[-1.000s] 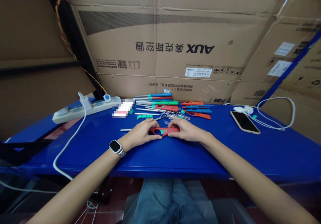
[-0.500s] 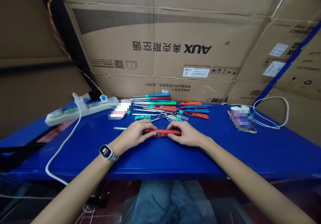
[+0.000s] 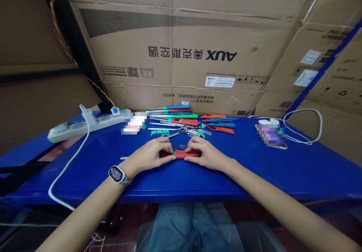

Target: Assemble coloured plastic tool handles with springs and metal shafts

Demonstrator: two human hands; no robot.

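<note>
Near the table's front, both hands hold a red stick lighter [image 3: 179,154] lying crosswise, its metal tube poking out past my left wrist. My left hand [image 3: 152,153] grips its tube-side half, the fingertips by a green trigger piece [image 3: 174,152]. Closed round the opposite end is my right hand [image 3: 206,154], thumb on the near side and fingers over the top. Just behind the lighter is a small clear piece [image 3: 182,146], partly covered by my right fingers. Beyond the hands are loose green triggers [image 3: 160,133] and thin metal parts with wires [image 3: 195,130].
Several long lighters [image 3: 183,121] are piled at the back of the blue table [image 3: 240,169]. Orange and blue handle shells [image 3: 222,129] sit right of them. A power strip [image 3: 76,126] with a white cable is at left, a phone [image 3: 271,136] at right. Cardboard [image 3: 181,26] stands behind.
The lighter has come slightly closer to me and turned, so its green trigger piece shows beside my left fingers. The clear piece behind it shows more plainly. Both hands keep their hold.
</note>
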